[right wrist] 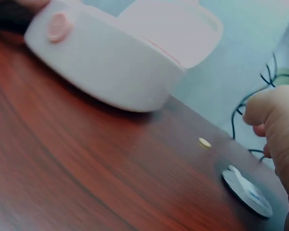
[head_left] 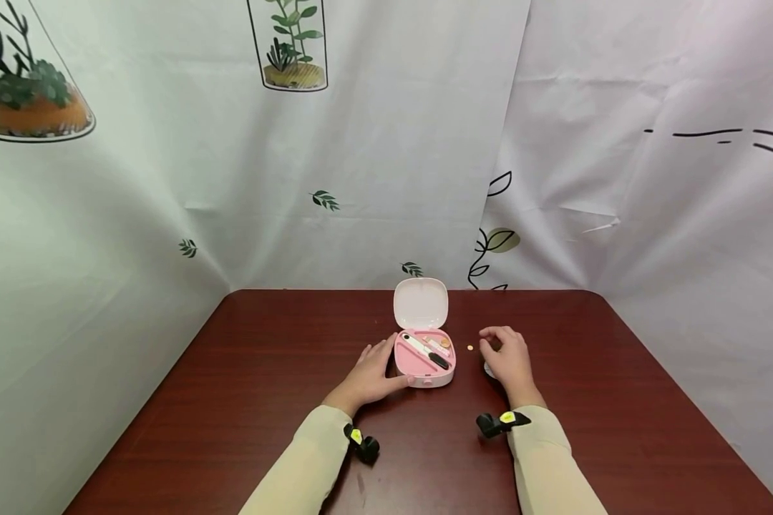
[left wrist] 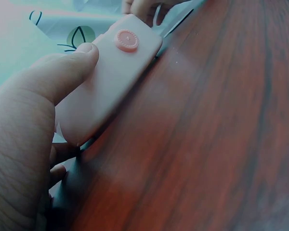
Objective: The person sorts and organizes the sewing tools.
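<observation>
A small pink-and-white box (head_left: 425,383) stands on the table with its lid (head_left: 421,304) tipped up at the back. Inside lie a slim white tool with a black end (head_left: 425,350) and a few small tan and pale pieces (head_left: 445,343). My left hand (head_left: 372,375) grips the box's left side, thumb on the front near the round pink button (left wrist: 127,40). To the right, my right hand (head_left: 510,361) hovers with loosely bent fingers; nothing shows between them. A small tan tablet (right wrist: 204,142) lies between that hand and the box. Partly beneath the hand is a flat round whitish disc (right wrist: 248,192).
The dark red wooden table (head_left: 264,357) has its far edge just behind the box. Pale printed fabric (head_left: 361,143) hangs behind and along both sides. A black camera mount sits on each wrist.
</observation>
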The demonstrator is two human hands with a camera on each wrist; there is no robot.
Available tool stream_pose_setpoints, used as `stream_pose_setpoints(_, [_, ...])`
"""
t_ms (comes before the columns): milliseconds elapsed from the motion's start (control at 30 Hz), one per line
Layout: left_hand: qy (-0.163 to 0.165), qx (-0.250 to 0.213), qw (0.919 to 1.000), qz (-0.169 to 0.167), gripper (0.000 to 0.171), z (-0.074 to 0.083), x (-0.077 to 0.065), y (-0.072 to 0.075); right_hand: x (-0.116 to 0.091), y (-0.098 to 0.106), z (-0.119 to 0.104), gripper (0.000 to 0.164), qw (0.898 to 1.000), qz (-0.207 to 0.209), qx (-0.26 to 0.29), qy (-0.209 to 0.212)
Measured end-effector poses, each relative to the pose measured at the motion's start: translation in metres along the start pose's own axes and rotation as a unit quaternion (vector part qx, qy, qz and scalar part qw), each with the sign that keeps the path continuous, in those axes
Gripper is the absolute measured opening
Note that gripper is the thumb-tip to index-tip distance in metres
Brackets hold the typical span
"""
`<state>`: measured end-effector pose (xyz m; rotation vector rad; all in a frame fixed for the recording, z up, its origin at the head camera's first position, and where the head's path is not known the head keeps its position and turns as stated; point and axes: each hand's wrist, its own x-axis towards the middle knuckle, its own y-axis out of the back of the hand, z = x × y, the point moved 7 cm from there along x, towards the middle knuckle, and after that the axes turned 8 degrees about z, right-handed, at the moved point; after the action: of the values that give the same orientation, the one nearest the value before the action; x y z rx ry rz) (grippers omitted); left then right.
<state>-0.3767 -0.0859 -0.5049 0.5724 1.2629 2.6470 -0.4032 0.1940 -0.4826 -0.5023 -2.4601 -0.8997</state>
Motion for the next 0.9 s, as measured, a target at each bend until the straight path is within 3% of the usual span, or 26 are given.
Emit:
stream_pose_setpoints(233, [-0.001, 0.001, 1.0, -0.001, 0.101, -0.001, -0.001, -0.001, -0.004, 0.002, 0.022, 0.012, 0.997, -0.053, -0.045, -0.043])
stream_pose_setpoints(567, [0.0, -0.005, 1.0, -0.006, 0.101, 0.001, -0.002, -0.001, -0.008, -0.002, 0.018, 0.01, 0.987, -0.095, -0.121, -0.049])
stream_pose_setpoints(900, [0.0, -0.003, 1.0, -0.005, 0.102, 0.001, 0.0, 0.0, -0.001, -0.006, 0.015, 0.013, 0.992, -0.083, -0.065, -0.067])
